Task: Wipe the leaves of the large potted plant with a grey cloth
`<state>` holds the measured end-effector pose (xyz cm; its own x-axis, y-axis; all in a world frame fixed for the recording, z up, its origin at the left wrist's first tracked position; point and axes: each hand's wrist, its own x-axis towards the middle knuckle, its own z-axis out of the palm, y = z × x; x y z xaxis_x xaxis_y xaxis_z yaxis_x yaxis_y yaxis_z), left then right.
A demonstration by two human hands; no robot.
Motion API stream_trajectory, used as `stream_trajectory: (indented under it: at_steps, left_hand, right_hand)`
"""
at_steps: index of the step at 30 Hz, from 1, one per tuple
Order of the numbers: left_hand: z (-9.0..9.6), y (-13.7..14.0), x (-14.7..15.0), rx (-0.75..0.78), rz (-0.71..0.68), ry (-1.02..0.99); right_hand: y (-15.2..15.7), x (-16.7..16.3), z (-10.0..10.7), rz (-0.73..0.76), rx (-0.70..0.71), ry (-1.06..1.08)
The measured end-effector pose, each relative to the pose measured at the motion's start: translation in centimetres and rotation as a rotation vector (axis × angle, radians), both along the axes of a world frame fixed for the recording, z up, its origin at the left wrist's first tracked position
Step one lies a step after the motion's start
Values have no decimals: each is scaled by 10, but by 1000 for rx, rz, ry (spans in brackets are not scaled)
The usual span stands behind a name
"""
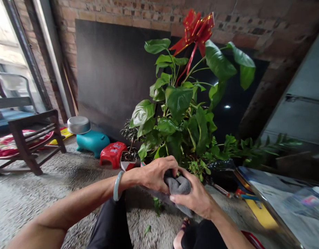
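My left hand (158,173), with a pale bangle (118,186) on its wrist, is closed on a bunched grey cloth (180,186). From the other side, my right hand (198,193) grips the same cloth, its thumb across the front. Part of the cloth hangs below my hands. Just beyond them stands a tall leafy potted plant (179,103), topped with a red ribbon bow (198,29). Its pot is mostly hidden behind my hands and the foliage. Loose green leaves (147,230) lie on the ground between my legs.
Left of the plant are a small potted plant (128,156), a red stool (113,154), and a teal animal-shaped seat (92,141) bearing a metal basin (79,124). A wooden chair (32,141) stands far left. At right, a plastic bottle (311,200) lies on a low table (265,186).
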<state>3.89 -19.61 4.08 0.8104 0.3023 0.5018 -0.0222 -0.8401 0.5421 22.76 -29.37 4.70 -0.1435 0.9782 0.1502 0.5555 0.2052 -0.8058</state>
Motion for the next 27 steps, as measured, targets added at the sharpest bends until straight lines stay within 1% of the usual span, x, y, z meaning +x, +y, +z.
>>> stream_trajectory:
  at_steps: [2,3,4,5,6,7,8,9,10,11,12,13,14,15,16,17,18,19,21,23,24,25,26,27]
  left_hand:
    - [1,10,-10,-129,-47,-63]
    - [1,18,-15,-212,-25,-117]
    - [-2,28,-19,-308,38,-188]
    - [-5,40,-22,-410,137,-273]
    - [-10,54,-23,-510,257,-358]
    - [-16,69,-22,-610,377,-438]
    - [-22,84,-18,-688,481,-491]
    - [-28,99,-12,-754,549,-532]
    - [-32,112,-5,-806,583,-581]
    - [-36,124,4,-850,588,-629]
    - [-39,135,13,-893,571,-676]
    - [-41,143,22,-936,547,-714]
    - [-42,149,30,-978,522,-733]
    - [-44,154,36,-1021,502,-735]
    - [-45,158,40,-1059,480,-726]
    - [-47,160,42,-1085,453,-711]
    - [-49,162,43,-1095,425,-697]
    - [-52,162,43,-1093,401,-686]
    - [-56,162,41,-1070,377,-676]
    - [-58,159,41,-1053,381,-679]
    - [-58,157,41,-1053,377,-683]
    - [-58,155,42,-1057,364,-685]
    - [-58,153,42,-1062,347,-685]
    - [-58,151,42,-1069,331,-684]
  right_hand:
    - [-2,8,10,-34,8,-7]
    - [-3,15,15,-61,14,-4]
    - [-3,23,20,-102,29,11]
    - [-2,32,27,-158,62,42]
    - [1,40,33,-230,126,84]
    - [5,46,40,-322,232,131]
    - [12,51,46,-429,379,170]
    - [22,52,51,-532,540,186]
    - [33,50,54,-613,689,171]
    - [44,45,54,-662,795,125]
    - [55,39,53,-670,826,58]
    - [64,33,48,-634,776,-13]
    - [71,26,42,-563,662,-73]
    - [75,21,36,-478,520,-105]
    - [76,18,30,-406,390,-101]
    - [75,16,26,-362,308,-69]
    - [72,16,25,-358,295,-19]
    - [70,17,27,-395,351,34]
    - [69,18,41,-527,589,96]
    - [79,17,56,-629,846,74]
    - [87,15,61,-648,927,38]
    - [95,13,61,-645,953,-11]
    - [102,10,58,-619,912,-65]
    - [107,9,50,-572,804,-110]
